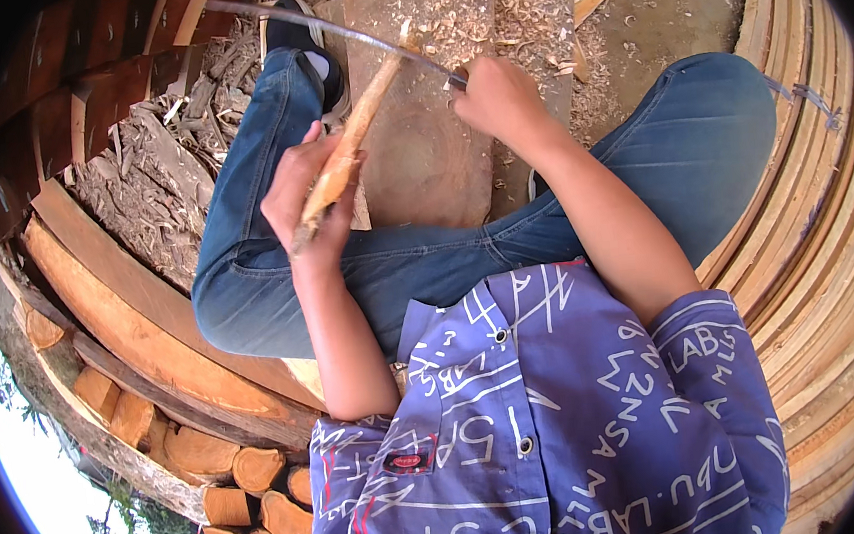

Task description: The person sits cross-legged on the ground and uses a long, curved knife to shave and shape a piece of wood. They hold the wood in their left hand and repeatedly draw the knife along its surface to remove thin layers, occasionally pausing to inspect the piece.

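My left hand is closed around a rough wooden stick, which slants up and away from me. Bark shows at the stick's near end, and its pale wood is bare farther up. My right hand grips the handle end of a long, thin-bladed knife, its handle mostly hidden by the fingers. The blade reaches leftward from that hand and crosses the stick close to its far tip; whether they touch I cannot tell. Beneath both lies a broad wooden board, between my bent legs.
Pale shavings litter the board's far end and the ground. Long wood strips are stacked along the right side. Split logs and slabs are piled at the left. Reddish-brown wood pieces stand at the upper left.
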`<state>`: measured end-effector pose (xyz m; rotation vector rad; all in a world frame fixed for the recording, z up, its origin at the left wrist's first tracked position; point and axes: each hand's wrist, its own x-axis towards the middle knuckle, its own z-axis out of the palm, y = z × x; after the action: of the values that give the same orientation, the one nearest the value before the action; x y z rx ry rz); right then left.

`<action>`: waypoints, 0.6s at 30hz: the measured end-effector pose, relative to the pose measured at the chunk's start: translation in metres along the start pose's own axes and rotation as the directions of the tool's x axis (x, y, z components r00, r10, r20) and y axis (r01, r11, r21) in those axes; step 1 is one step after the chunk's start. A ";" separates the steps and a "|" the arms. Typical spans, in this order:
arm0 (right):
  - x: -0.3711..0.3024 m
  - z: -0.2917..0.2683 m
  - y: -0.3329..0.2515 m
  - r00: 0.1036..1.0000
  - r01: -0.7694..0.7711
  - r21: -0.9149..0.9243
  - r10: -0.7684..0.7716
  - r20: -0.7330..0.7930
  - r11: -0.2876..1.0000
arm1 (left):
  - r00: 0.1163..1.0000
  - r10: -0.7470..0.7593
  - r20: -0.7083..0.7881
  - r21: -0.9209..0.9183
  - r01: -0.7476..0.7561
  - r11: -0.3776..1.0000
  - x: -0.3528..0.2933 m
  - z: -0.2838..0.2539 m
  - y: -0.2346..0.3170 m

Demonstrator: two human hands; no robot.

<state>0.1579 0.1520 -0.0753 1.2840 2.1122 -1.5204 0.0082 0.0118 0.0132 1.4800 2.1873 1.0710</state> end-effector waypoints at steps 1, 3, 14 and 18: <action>0.000 0.005 0.003 1.000 -0.006 -0.014 0.006 -0.002 1.000 | 1.000 0.011 0.007 0.037 -0.011 0.999 0.000 0.001 0.008; -0.001 0.000 -0.003 1.000 0.021 -0.060 -0.022 -0.014 0.998 | 1.000 -0.021 -0.012 0.074 0.021 0.997 0.001 -0.001 0.011; 0.002 -0.002 -0.004 0.998 0.013 0.020 -0.014 0.053 1.000 | 0.999 0.024 0.027 0.062 -0.026 0.998 0.005 -0.004 0.012; -0.016 -0.003 -0.022 0.962 0.269 -0.053 -0.270 -0.021 0.962 | 0.999 0.002 0.033 0.059 -0.004 0.998 0.001 -0.007 0.009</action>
<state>0.1516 0.1447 -0.0498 1.0396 2.4085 -1.5467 0.0095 0.0117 0.0251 1.5157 2.2129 0.9833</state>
